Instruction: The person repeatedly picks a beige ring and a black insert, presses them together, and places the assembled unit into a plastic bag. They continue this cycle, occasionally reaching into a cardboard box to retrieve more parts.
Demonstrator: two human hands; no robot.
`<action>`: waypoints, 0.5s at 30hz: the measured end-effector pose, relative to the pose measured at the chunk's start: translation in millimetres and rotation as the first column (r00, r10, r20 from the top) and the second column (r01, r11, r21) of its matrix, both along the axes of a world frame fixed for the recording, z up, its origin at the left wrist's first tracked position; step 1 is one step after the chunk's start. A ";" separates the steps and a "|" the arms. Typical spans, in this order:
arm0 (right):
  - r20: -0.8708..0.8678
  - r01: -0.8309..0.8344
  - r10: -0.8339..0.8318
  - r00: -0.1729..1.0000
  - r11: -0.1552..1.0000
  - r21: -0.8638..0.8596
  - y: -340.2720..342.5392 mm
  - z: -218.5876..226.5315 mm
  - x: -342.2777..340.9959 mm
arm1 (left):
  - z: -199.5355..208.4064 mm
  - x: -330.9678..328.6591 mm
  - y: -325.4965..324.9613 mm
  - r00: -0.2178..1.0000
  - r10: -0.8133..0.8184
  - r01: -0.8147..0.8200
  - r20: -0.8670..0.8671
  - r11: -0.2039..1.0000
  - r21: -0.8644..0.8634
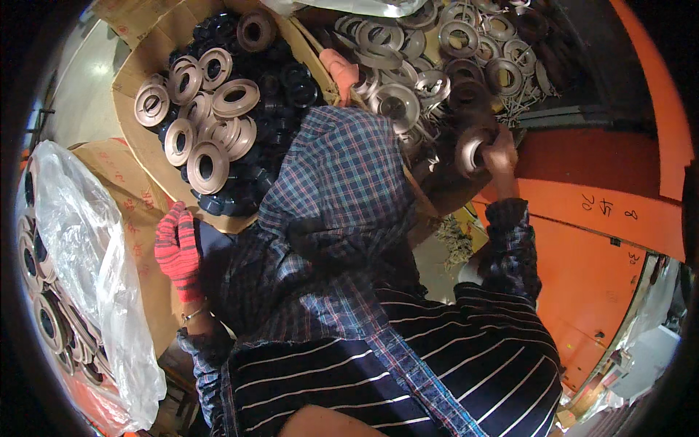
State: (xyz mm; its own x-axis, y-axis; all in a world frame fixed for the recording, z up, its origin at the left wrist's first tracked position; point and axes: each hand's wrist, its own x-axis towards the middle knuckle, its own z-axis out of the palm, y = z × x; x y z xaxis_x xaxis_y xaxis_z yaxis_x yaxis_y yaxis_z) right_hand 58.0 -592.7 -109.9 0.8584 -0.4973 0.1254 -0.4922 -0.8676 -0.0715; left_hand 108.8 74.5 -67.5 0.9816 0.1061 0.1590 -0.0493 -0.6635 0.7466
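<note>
My right hand [501, 153], bare, grips the edge of a brown metal ring part [475, 151] with a round hole, at the near right of a heap of similar rings [397, 105]. My left hand [178, 247] wears a red glove with dark stripes. It is beside the near left edge of a cardboard box [149, 171], its fingers loosely bent and nothing visible in them. In that box, copper-coloured rings [209, 166] lie on top of dark, shiny round parts [291, 87]. Plaid cloth [342, 160] covers the middle of the view.
More rings [51, 320] lie at the far left, partly under clear plastic sheeting [95, 255]. An orange object [340, 73] is at the box's right edge. Thin metal pieces [528, 102] lie among the heap. Orange panels [575, 262] stand on the right.
</note>
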 end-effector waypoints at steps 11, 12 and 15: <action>0.485 -0.528 0.210 0.849 0.267 0.806 90.4 106.2 122.9 | 1.3 -1.9 -0.4 1.000 -0.010 0.010 0.005 0.998 -0.059; 0.649 -0.667 0.241 0.722 -0.010 0.745 96.9 108.9 129.8 | 2.3 -1.9 -1.0 1.000 -0.002 0.002 -0.008 1.000 -0.031; 0.275 -0.384 0.269 0.923 0.630 0.675 87.7 90.8 118.7 | 4.6 -1.5 -3.5 1.000 0.011 -0.011 -0.012 0.999 -0.042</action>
